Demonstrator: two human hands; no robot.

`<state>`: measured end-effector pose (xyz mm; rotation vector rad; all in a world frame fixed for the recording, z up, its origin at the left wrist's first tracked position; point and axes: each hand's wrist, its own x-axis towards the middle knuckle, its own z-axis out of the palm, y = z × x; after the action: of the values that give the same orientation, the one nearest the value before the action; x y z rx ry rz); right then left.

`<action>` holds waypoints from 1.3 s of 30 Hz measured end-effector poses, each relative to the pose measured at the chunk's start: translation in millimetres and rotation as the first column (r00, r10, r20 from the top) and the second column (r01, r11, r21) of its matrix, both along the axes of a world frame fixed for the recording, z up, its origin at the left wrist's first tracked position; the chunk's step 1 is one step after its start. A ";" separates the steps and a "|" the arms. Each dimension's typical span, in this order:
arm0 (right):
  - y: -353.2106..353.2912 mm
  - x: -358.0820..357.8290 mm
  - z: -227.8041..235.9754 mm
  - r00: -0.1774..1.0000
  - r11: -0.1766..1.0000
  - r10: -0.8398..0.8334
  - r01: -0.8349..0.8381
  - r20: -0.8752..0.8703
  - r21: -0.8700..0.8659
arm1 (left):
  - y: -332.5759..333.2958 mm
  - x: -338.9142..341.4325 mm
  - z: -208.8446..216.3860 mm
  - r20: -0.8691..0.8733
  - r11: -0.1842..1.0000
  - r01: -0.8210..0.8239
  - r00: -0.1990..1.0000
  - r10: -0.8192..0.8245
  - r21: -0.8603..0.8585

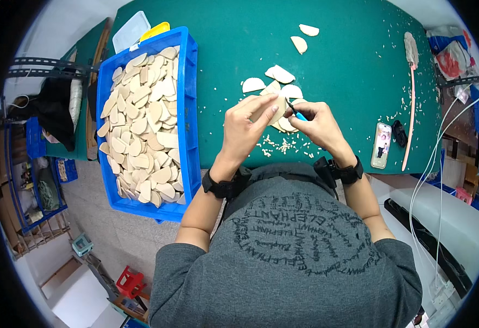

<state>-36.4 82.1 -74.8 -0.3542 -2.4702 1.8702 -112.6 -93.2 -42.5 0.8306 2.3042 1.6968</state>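
Between the fingers of my left hand (246, 123) is a pale cream half-round piece (281, 104), held over the green table. My right hand (322, 127) grips a small blue-handled tool (299, 115), its dark tip close against that piece; the exact kind of tool is hard to make out. Beneath and beyond my hands lie several similar pieces (253, 85), partly covered by my fingers. Pale shavings (283, 146) are scattered on the table just in front of me.
To my left stands a blue crate (191, 109) full of cream pieces. A phone (381, 145), a black object (398, 134) and a long pink-handled brush (411, 93) lie to the right on the green table (228, 49). Two loose half-rounds (299, 45) rest farther off.
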 end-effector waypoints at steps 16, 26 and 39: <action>14.5 6.0 -11.2 0.970 0.960 -0.168 0.201 0.176 -0.196 | -82.1 -78.6 -36.8 -0.543 0.716 -0.670 0.682 0.490 -0.196; 12.7 2.9 -7.4 0.977 0.973 -0.153 0.175 0.148 -0.151 | 31.3 -102.5 -175.3 -0.113 0.719 -0.066 0.993 -0.017 -0.692; 5.8 -12.3 7.3 0.980 0.990 -0.005 0.033 0.201 -0.135 | 4.9 -30.5 -40.1 0.597 0.942 0.047 0.763 -0.248 0.331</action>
<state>-48.6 87.8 -67.5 -0.5975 -2.4504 2.1007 -143.2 -88.3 -82.7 0.3673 1.5126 1.8984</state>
